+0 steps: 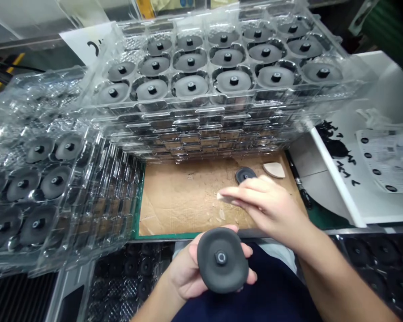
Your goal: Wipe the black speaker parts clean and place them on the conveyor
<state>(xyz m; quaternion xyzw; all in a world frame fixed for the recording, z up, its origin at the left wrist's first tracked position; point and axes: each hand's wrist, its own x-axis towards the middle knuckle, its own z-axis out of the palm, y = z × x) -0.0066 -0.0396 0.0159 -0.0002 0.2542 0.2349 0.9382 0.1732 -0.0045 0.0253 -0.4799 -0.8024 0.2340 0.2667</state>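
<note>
My left hand (188,273) cradles a dark grey, rubbery rounded disc (233,268) with a metal-ringed central post (220,257) facing up. My right hand (265,208) hovers over a brown cardboard sheet (184,205), pinching a small pale pad (222,197) under its fingertips. Just beyond those fingers, a smaller dark disc (245,175) lies on the cardboard, partly hidden by them. A beige rounded-triangle pad (274,170) rests to its right.
Stacked clear plastic trays (204,129) of grey discs with central posts rise behind the cardboard, and more (36,179) stand at left. A black marker-like tool (298,183) lies along the right edge. Printed sheets (386,161) lie at right; dark parts (127,277) sit below.
</note>
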